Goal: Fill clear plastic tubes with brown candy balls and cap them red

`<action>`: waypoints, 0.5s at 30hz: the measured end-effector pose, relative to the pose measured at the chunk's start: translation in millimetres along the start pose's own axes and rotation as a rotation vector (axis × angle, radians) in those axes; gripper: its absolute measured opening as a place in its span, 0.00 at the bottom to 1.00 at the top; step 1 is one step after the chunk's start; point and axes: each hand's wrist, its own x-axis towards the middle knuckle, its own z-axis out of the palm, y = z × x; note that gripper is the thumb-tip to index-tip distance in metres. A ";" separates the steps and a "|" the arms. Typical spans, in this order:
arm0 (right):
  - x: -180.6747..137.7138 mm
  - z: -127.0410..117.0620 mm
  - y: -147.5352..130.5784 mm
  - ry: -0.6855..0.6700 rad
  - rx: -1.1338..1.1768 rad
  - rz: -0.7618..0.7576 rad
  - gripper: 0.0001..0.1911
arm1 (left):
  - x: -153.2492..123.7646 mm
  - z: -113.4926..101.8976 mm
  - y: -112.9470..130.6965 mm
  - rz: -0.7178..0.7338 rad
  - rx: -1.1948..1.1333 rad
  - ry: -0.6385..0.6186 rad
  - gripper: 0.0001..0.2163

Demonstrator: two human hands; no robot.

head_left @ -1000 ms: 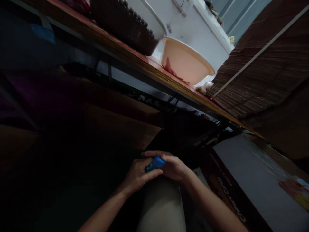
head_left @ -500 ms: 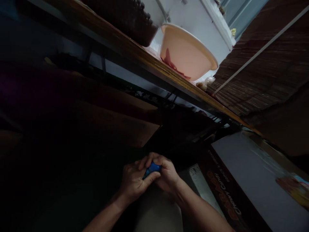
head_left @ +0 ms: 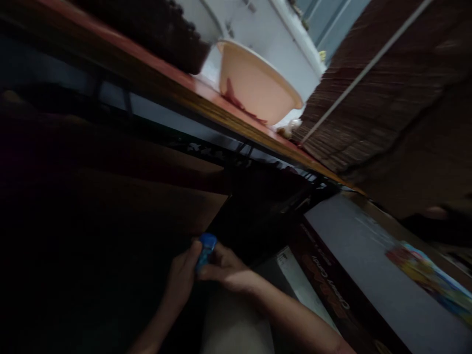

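Note:
A small blue object (head_left: 206,250) with a rounded, brighter top and a teal lower part sits between my two hands, low in the middle of the head view. It looks like a little capped bottle, but dim light and blur hide its exact kind. My left hand (head_left: 186,263) grips it from the left, the thumb near its top. From the right, my right hand (head_left: 228,268) holds its lower part, thumb across the front and fingers behind. Below the hands a pale grey surface (head_left: 238,324) shows.
A long table edge (head_left: 206,108) crosses above the hands, bearing a peach basin (head_left: 258,83) and a dark container (head_left: 177,39). At right lies a candy carton (head_left: 372,260) with a colourful packet (head_left: 424,275) on top. Beneath the table, a brown box (head_left: 191,201) stands in shadow.
My hands have shifted left in view and turned the blue object more upright, uncovering its top. My left fingers no longer wrap over it. The whole view has swung slightly right.

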 end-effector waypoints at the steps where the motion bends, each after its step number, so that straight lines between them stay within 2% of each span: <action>1: -1.8 -0.1 -1.1 0.055 -0.037 -0.024 0.24 | -1.0 0.3 -1.1 0.010 0.033 -0.030 0.21; 3: -5.3 -4.1 -11.9 0.209 0.023 -0.109 0.17 | -1.9 2.0 -3.0 0.036 0.116 -0.085 0.19; 6: -19.0 -25.6 -52.6 0.446 0.242 -0.354 0.15 | -1.2 7.5 -4.5 0.054 0.189 -0.120 0.19; 9: -49.6 -66.4 -112.9 0.690 0.323 -0.617 0.11 | 1.4 15.2 -6.9 0.037 0.188 -0.070 0.20; 12: -90.9 -117.2 -173.0 0.900 0.333 -0.815 0.05 | 5.2 22.6 -12.0 -0.036 0.144 -0.027 0.21; 15: -134.8 -159.8 -219.1 1.144 0.349 -1.023 0.08 | 4.9 27.0 -17.1 -0.128 0.163 -0.092 0.21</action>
